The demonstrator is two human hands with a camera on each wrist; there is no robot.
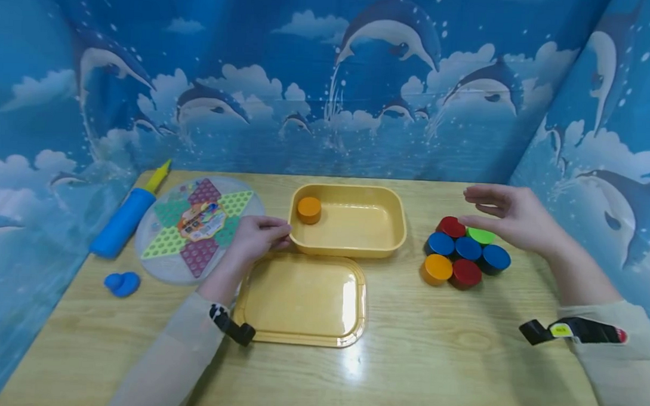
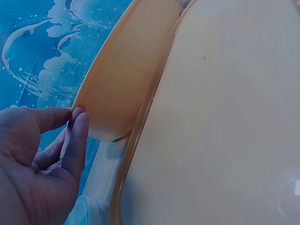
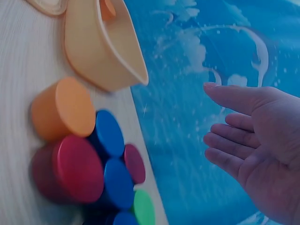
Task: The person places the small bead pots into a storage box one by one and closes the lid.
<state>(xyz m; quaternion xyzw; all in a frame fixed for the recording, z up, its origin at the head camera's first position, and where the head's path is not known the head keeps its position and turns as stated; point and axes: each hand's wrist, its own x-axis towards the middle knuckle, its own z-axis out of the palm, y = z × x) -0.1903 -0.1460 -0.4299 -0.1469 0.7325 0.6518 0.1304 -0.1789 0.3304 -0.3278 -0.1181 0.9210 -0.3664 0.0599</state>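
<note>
A pale yellow plastic box [image 1: 347, 250] stands at the back middle of the table, with one orange cylinder [image 1: 309, 209] inside at its left end. My left hand [image 1: 262, 236] pinches the box's left rim between thumb and fingers; the left wrist view shows the fingertips right at the rim corner. My right hand [image 1: 509, 215] hovers over the back of a cluster of round blocks, its fingers extended and holding nothing. That cluster has red [image 1: 466, 273], blue [image 1: 440, 244], orange [image 1: 437, 269] and green [image 1: 481, 235] cylinders standing close together; the green one is partly hidden by the hand.
A matching yellow lid [image 1: 302, 301] lies flat before the box. To the left are a round Chinese checkers board [image 1: 164, 263], a blue pump with a yellow nozzle [image 1: 121, 223] and a small blue piece [image 1: 122, 284]. A dolphin-print curtain [image 1: 327, 143] rises behind the table.
</note>
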